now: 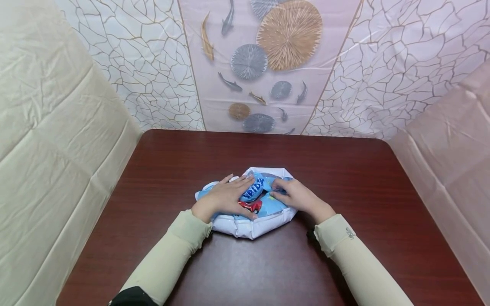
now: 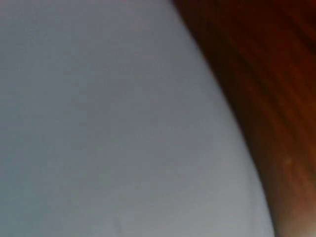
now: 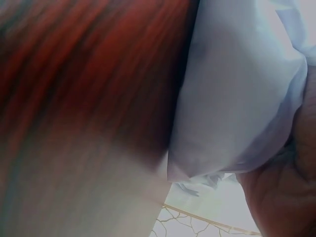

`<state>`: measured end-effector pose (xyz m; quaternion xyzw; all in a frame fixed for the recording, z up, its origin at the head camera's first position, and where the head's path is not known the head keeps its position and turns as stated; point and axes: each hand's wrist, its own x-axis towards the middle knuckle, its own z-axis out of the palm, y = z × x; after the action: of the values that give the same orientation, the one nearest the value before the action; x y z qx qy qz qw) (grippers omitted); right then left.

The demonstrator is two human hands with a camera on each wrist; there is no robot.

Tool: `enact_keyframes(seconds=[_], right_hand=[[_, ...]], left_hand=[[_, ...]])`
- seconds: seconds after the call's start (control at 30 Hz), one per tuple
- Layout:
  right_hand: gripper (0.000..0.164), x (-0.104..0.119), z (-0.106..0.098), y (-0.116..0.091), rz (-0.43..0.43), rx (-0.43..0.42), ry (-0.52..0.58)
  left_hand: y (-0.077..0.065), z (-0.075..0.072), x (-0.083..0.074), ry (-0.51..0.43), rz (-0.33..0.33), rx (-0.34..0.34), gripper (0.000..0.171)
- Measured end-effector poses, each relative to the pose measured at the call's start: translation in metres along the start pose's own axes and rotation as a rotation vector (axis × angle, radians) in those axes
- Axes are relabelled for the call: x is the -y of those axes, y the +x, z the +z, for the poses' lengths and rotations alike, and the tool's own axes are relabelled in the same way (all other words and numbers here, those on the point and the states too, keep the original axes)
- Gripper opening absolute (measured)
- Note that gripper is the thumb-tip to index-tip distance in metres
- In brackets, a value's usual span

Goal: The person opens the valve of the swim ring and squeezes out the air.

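Note:
A puffy inflatable ring [image 1: 273, 208], white on its outer side and printed blue and red on top, lies on the table in the head view. My left hand [image 1: 226, 197] rests over its left part with fingers spread, covering some of the print. At the right part, my right hand [image 1: 298, 195] grips the ring, fingers and thumb bent over it toward the middle opening. The ring's pale side [image 2: 108, 118] fills most of the blurred left wrist view. Beside part of the right hand [image 3: 276, 197], the right wrist view shows the ring's white side [image 3: 227, 98].
The dark red-brown wooden table [image 1: 252, 272] extends around the ring on every side. Patterned sheeting [image 1: 153, 63] hangs behind its far edge. Cream padded panels stand at the left [image 1: 57, 127] and right [image 1: 451, 148].

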<state>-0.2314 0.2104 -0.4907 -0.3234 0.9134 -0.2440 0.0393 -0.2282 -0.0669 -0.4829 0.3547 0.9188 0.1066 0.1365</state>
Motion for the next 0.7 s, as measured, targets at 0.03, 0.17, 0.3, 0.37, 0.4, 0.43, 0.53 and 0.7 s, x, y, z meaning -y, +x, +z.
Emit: enact_keyframes(seconds=[0.03, 0.17, 0.3, 0.37, 0.4, 0.43, 0.53, 0.7], right_hand=[[0.017, 0.0, 0.0, 0.0, -0.002, -0.002, 0.0], [0.015, 0.001, 0.0, 0.0, -0.02, -0.023, -0.005], [0.014, 0.001, 0.001, 0.0, -0.037, -0.051, -0.014], [0.015, 0.001, 0.002, 0.001, -0.043, -0.063, -0.022], [0.015, 0.001, 0.002, 0.001, -0.045, -0.068, -0.026], [0.015, 0.001, 0.002, 0.001, -0.046, -0.07, -0.032], [0.017, 0.002, 0.002, 0.003, -0.048, -0.069, -0.045], [0.016, 0.004, 0.001, 0.004, -0.043, -0.064, -0.056]], left_hand=[[0.0, -0.001, 0.0, -0.001, 0.002, 0.002, 0.122], [0.001, -0.003, 0.0, 0.0, 0.008, 0.011, 0.12], [0.003, -0.004, 0.001, 0.009, 0.006, 0.021, 0.12], [0.004, -0.005, 0.002, 0.013, 0.008, 0.025, 0.119], [0.005, -0.005, 0.003, 0.017, 0.008, 0.028, 0.119], [0.006, -0.006, 0.004, 0.02, 0.009, 0.032, 0.119], [0.008, -0.007, 0.007, 0.038, 0.012, 0.038, 0.118], [0.011, -0.006, 0.008, 0.056, 0.009, 0.046, 0.118]])
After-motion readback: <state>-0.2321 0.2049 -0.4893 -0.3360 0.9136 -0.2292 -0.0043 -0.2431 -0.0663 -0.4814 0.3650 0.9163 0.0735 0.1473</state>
